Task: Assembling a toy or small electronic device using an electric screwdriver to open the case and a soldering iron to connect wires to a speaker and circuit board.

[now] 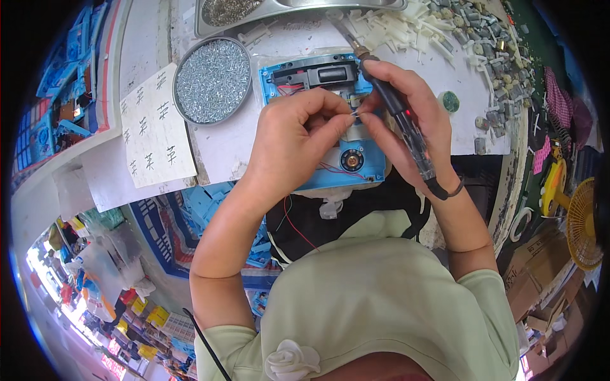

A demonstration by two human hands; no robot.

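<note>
A light-blue plastic housing [376,166] lies on the table in front of me. It holds a black module [332,76], a round speaker-like part [351,160] and red wires [337,170]. My left hand [298,130] is over its middle, thumb and forefinger pinched on something too small to make out. My right hand [416,108] is closed round a dark-handled soldering iron [397,108] with a red light; its metal barrel points away from me, up and left. The right fingertips meet the left ones over the housing, hiding what lies between them.
A round tray of small screws [213,80] stands left of the housing, beside a handwritten paper sheet [159,130]. White plastic parts [406,28] and small motors [502,70] are heaped at far right. A metal tray [298,6] sits at the back; a green-topped round piece [449,101] lies right.
</note>
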